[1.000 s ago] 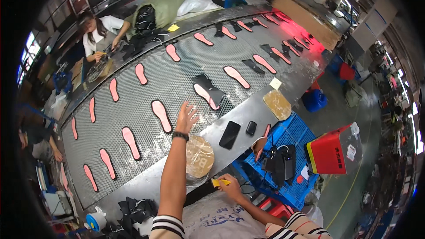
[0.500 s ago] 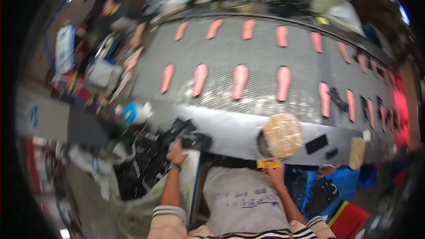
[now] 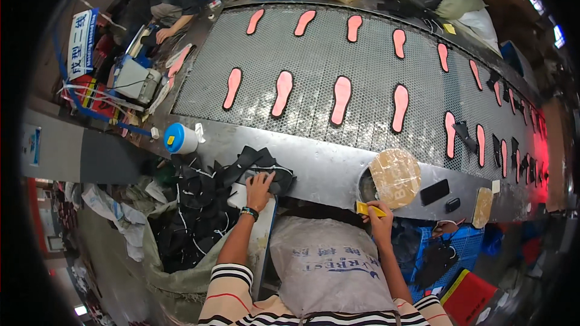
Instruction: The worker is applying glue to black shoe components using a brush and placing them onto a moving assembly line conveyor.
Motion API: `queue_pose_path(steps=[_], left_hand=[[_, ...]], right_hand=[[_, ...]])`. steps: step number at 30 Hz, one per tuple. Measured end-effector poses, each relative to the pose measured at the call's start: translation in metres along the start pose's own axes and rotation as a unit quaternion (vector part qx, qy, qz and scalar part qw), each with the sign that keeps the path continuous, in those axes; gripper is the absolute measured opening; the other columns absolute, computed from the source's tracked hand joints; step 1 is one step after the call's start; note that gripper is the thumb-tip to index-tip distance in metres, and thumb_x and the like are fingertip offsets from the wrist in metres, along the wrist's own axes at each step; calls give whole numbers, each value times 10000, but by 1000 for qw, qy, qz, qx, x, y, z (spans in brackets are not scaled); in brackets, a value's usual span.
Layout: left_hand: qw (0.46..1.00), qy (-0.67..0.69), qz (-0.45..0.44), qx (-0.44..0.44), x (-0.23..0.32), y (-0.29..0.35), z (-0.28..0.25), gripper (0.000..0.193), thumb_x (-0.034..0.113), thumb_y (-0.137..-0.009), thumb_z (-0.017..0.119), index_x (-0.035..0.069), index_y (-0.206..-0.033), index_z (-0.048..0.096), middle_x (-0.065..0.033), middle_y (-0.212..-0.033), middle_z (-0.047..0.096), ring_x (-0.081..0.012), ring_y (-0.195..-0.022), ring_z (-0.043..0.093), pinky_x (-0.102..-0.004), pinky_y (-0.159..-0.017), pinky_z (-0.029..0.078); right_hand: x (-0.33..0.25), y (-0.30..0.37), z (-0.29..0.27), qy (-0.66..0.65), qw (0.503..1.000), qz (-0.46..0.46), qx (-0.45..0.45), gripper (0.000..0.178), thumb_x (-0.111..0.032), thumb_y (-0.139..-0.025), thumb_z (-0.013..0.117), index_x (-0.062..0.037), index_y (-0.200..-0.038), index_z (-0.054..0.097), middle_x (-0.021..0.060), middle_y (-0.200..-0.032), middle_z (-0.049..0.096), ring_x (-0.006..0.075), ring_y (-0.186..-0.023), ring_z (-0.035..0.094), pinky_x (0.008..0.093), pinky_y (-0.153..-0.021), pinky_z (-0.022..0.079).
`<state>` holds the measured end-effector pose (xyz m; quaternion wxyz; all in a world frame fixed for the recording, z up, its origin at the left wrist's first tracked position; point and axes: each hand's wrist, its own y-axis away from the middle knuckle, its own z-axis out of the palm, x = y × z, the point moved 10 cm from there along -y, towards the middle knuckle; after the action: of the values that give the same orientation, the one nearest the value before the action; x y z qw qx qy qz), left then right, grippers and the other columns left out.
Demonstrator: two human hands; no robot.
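Observation:
My left hand [image 3: 260, 190] rests on the edge of a pile of black fabric-like pieces [image 3: 251, 160], its fingers spread out over them. My right hand [image 3: 380, 220] grips a yellow-handled brush [image 3: 370, 209] beside the near rim of a round pot [image 3: 365, 187]. A tape-wrapped cardboard disc [image 3: 396, 178] covers most of that pot. Beyond the metal ledge, pink insoles with black borders [image 3: 341, 99] lie in two rows on a grey mesh conveyor [image 3: 311, 54].
A sack [image 3: 181, 235] of black pieces stands at my left. Around me are a blue-lidded white tub [image 3: 181, 139], a black phone [image 3: 435, 191], a blue crate [image 3: 468, 247] and a grey apron [image 3: 326, 259]. Two co-workers sit across and at far left.
My left hand has moved right and slightly away from me onto the black pieces. My right hand, with the brush, has risen slightly near the pot. The view has shifted a little.

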<state>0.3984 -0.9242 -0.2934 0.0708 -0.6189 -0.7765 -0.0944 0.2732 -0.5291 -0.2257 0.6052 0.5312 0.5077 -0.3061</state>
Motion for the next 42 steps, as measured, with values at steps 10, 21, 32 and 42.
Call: queue_pose_path(steps=[10,21,32,42], left_hand=[[981,73,-83,-157,-19,0,-27,487,487,-783,763,51,-951,626,-135,-1018,641,-337,-1059,586,-467,-903,425],[842,503,-188,-53,36,1,-25,211,180,-945,699,18,-1022,588,-29,-1094,607,-172,-1040,542,-295,-928,415],[632,711,-194,-239,186,-34,46,142,-28,-865,581,-63,-997,622,-135,-848,691,-221,-727,689,-332,-698,570],[674,663,-275,-178,192,-43,99,104,62,-930,644,-32,-886,634,-96,-775,673,-178,-634,665,-285,-572,541]], right_hand=[[18,-14,16,56,998,17,-8,147,-109,-944,572,3,-920,664,57,-808,646,114,-636,595,236,-542,457],[-13,-40,79,167,978,-35,-118,251,-242,-978,605,-3,-1018,669,148,-831,655,357,-762,632,416,-701,498],[22,-25,-30,194,961,-140,141,191,-74,-876,679,-45,-1057,733,161,-1015,706,343,-974,671,401,-843,519],[27,-25,-14,156,969,-112,154,207,-103,-877,680,-70,-1072,742,157,-989,709,339,-936,682,396,-815,524]])
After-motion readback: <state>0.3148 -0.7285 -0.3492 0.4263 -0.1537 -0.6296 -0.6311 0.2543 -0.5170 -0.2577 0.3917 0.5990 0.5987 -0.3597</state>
